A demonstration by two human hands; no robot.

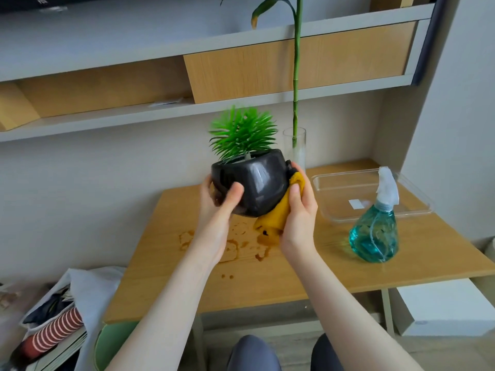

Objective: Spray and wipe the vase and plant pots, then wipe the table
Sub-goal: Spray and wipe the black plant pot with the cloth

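Above the wooden table [308,266], marked by brown spills [235,245], the black plant pot [251,183] is held tilted in mid-air, gripped by the left hand [218,207] while a yellow cloth [281,210] is pressed to its side by the curled right hand [298,210]. If the glossy, possibly wet pot is tipped further, it could be dropped, or knocked against the glass vase [294,145] just behind.

I see a glossy black plant pot [257,183] against a mustard-yellow cloth [278,212]. My spray bottle [375,231] holds teal-blue liquid. Brown stains [235,245] blotch the light wooden table [334,266].
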